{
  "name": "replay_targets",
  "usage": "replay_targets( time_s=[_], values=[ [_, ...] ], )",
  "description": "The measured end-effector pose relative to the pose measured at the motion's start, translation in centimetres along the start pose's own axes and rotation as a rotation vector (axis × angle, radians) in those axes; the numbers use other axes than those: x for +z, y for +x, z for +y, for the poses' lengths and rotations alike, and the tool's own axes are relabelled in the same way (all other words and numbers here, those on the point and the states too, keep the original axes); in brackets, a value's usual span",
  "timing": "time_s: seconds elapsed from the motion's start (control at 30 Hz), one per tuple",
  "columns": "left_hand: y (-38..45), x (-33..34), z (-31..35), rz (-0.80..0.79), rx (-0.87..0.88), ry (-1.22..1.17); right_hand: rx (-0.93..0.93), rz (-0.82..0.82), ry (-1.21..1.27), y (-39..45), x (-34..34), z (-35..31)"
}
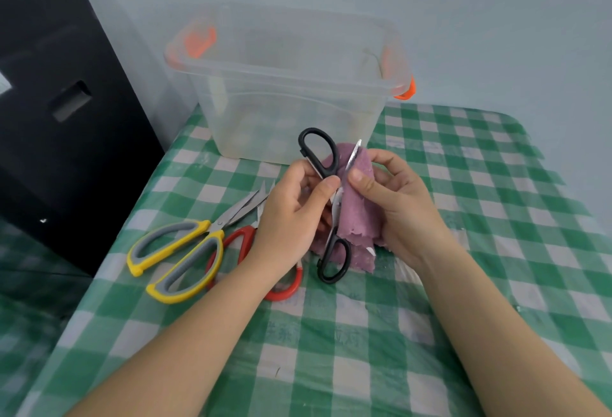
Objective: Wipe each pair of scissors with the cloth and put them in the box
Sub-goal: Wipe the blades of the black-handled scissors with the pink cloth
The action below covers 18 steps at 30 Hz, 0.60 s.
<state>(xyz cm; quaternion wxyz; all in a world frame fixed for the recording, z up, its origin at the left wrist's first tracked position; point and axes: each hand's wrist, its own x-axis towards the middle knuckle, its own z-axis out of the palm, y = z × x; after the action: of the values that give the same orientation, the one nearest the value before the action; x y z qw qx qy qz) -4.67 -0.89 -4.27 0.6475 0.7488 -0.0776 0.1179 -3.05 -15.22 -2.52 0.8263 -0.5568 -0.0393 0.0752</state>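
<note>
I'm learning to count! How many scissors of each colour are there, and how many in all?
Black scissors: 1, held open in the left hand against the purple cloth in the right hand
Yellow scissors: 1, on the table
Red scissors: 1, on the table, partly under the left arm
Total: 3

Black-handled scissors (pixel 326 165) at centre frame, blades spread wide open, one blade wrapped in the purple cloth (pixel 359 208), yellow-and-grey scissors (pixel 178 251) lying flat at left, red-handled scissors (pixel 245 241) just beside them, clear box (pixel 284 85) with orange latches upright at upper centre
</note>
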Motion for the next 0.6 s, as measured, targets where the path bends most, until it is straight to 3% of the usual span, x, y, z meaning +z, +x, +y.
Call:
replay_targets(
  time_s=[0.4,0.6],
  values=[
    [-0.22,0.11,0.12,-0.168,-0.012,-0.059,-0.057,0.160,-0.067,-0.12,0.36,0.26],
    [-0.15,0.14,0.02,-0.174,0.007,-0.074,0.050,0.143,0.026,-0.05,-0.14,-0.01]
  ],
)
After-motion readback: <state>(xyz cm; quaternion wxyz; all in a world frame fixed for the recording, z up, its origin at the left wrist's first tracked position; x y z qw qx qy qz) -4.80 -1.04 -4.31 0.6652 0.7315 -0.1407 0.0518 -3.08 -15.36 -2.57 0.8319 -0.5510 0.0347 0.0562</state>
